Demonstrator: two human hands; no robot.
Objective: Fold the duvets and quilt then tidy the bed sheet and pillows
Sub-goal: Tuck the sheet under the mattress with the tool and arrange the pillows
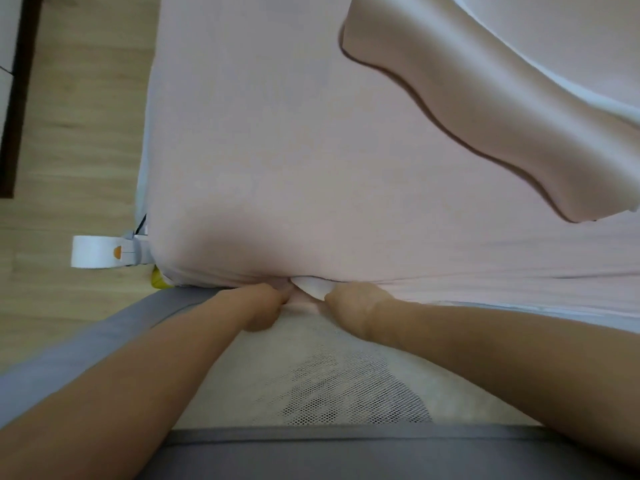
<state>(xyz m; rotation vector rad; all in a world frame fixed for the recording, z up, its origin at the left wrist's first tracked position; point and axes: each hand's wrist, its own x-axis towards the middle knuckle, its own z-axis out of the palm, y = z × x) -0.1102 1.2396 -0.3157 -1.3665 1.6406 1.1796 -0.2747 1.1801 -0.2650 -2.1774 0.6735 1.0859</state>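
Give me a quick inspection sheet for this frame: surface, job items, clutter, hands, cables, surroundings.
Surface: pink bed sheet stretched smooth over the mattress.
Job's things: beige pillow lying on the sheet at upper right; white bedding behind it.
Clutter: yellow object at the mattress corner, too hidden to identify.
Hands: left hand and right hand both at the sheet's near edge, fingers tucked under it by a white layer.
Cables: nothing seen.
Surroundings: grey mesh bed rail, white bracket, wood floor.
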